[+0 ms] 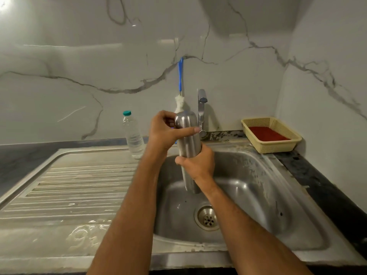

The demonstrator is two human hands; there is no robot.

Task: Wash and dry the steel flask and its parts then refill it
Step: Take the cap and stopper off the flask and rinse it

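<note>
Flask [187, 135] is held upright over the sink [258, 185], just in front of the tap [201, 108]. My right hand [198, 165] wraps its lower body; my left hand [166, 130] curls around the top, forefinger laid across. I'd judge this as rubbing the outside: keep the lower grip firm and rotate it. Count: one flask, one brush [180, 76] on the far wall, one plastic bottle [133, 135] left, one basket [271, 133] right on the counter [317, 175].

We see a silver flask [187, 133], a grey steel sink [258, 175] with a ribbed drainboard, a blue-handled brush [180, 74], a clear bottle [133, 135] with a teal cap, a cream basket [278, 144] lined red, white grey-veined marble walls [79, 66], and a dark bench [321, 181].
</note>
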